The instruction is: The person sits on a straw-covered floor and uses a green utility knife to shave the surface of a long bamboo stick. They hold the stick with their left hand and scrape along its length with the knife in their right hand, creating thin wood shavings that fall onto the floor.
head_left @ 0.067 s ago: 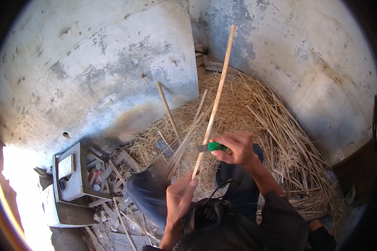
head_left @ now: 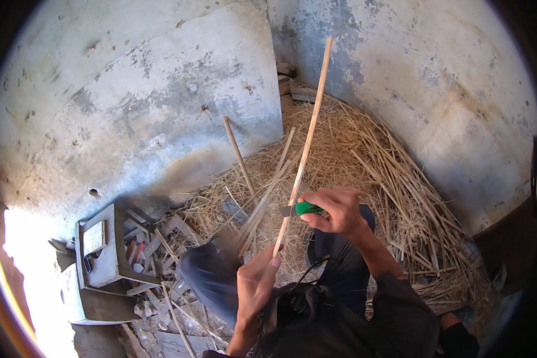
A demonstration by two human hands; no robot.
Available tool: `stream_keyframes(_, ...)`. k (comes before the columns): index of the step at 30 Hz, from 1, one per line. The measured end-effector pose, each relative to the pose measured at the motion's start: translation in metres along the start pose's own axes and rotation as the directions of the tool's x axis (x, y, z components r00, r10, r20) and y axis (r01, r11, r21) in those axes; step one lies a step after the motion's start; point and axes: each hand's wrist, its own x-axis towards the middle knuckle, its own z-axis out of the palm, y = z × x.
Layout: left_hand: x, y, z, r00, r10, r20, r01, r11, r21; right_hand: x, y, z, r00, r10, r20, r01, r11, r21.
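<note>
First, one long pale stick [head_left: 311,128], centre of view, its far end pointing between twelve and one o'clock, unsupported. Likely hazard: blade [head_left: 287,211] set across the stick, close to the left hand [head_left: 258,275]; a skid on the wood, or a twist of the unsupported end, could bring the edge toward the left thumb or left knee [head_left: 206,271]. Left hand, six o'clock: closed on the stick's near end, thumb uppermost, forearm rising toward half past twelve. Right hand [head_left: 339,212], four o'clock: gripping a green knife handle [head_left: 307,208], elbow bent, forearm angled toward eleven, blade toward nine
</note>
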Motion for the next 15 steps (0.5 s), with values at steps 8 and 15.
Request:
stream_keyframes(8, -0.011, -0.015, -0.008, 1.000, -0.026, 0.015, 0.026, 0.999, 0.045, -0.003, 0.027, 0.006, 0.998, 0.048, -0.031, -0.048, 0.999, -0.001)
stream_keyframes(15, -0.034, -0.025, -0.030, 0.981, -0.186, 0.045, 0.184, 0.982, 0.048, -0.009, 0.100, 0.017, 0.954, 0.298, -0.020, -0.299, 0.950, -0.092)
